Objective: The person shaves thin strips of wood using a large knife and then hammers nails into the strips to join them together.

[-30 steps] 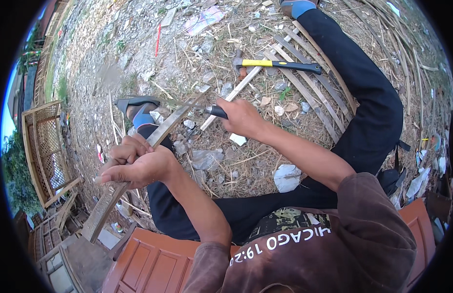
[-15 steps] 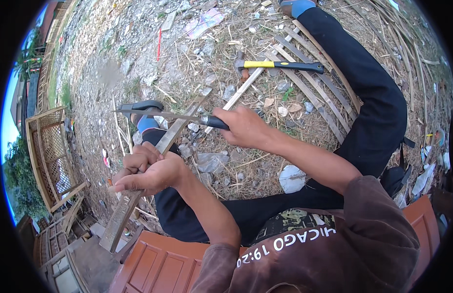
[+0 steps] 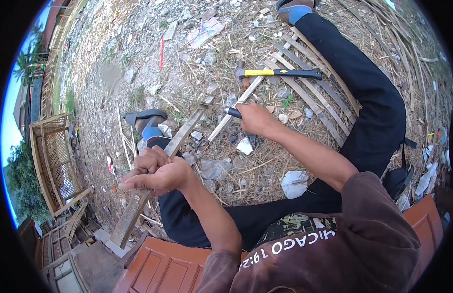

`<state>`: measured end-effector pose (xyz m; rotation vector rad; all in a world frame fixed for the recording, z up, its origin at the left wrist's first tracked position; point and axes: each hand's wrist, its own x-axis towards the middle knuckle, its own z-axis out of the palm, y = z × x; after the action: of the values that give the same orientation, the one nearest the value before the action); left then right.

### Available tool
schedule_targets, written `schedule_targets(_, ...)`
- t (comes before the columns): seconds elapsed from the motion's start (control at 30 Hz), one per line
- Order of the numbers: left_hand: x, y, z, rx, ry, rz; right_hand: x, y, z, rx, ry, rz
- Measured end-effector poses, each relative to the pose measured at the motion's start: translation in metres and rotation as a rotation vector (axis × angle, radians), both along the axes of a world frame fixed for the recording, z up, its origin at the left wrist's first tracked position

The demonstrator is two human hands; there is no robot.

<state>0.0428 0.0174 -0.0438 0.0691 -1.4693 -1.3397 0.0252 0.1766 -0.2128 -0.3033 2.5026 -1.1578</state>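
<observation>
Over the ground's (image 3: 94, 141) left part, the left hand (image 3: 158, 172) closes round a slanting wooden strip (image 3: 184, 134); just right of its upper end, a knife (image 3: 233, 113) fills the right hand's (image 3: 257, 119) closed grip, a gap separating it from the hammer (image 3: 294, 73).

A rubble-strewn outdoor yard (image 3: 102, 63) is being used as a rough work spot: it is being covered by stones (image 3: 131, 74) and straw (image 3: 258, 168) around a hammer (image 3: 280, 73), wooden strips (image 3: 304, 103) are being crossed by its handle (image 3: 302, 73), and, left of the hammer, a latticed frame (image 3: 54, 160) is being backed by greenery (image 3: 23, 171) and sky (image 3: 10, 132).
</observation>
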Motion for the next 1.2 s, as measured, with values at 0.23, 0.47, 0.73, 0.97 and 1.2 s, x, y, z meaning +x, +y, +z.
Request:
schedule_targets(0.23, -0.01, -0.008, 0.004, 0.048, -0.015, 0.029, -0.002, -0.008, -0.01, -0.481, -0.524, -0.125)
schedule_targets(0.47, -0.003, -0.026, 0.006, 0.016, -0.049, 0.037, 0.027, -0.029, 0.104, -0.636, 0.187, -0.134)
schedule_targets(0.73, -0.006, -0.008, 0.003, -0.001, -0.056, 0.015, 0.02, -0.013, 0.0, -0.049, -0.005, -0.081)
schedule_targets(0.97, -0.012, -0.01, 0.007, -0.027, -0.037, 0.057, 0.024, -0.023, 0.054, -0.435, 0.151, -0.052)
schedule_targets(1.2, -0.012, 0.001, 0.002, -0.014, -0.062, -0.004, 0.009, -0.004, -0.016, -0.093, 0.131, -0.107)
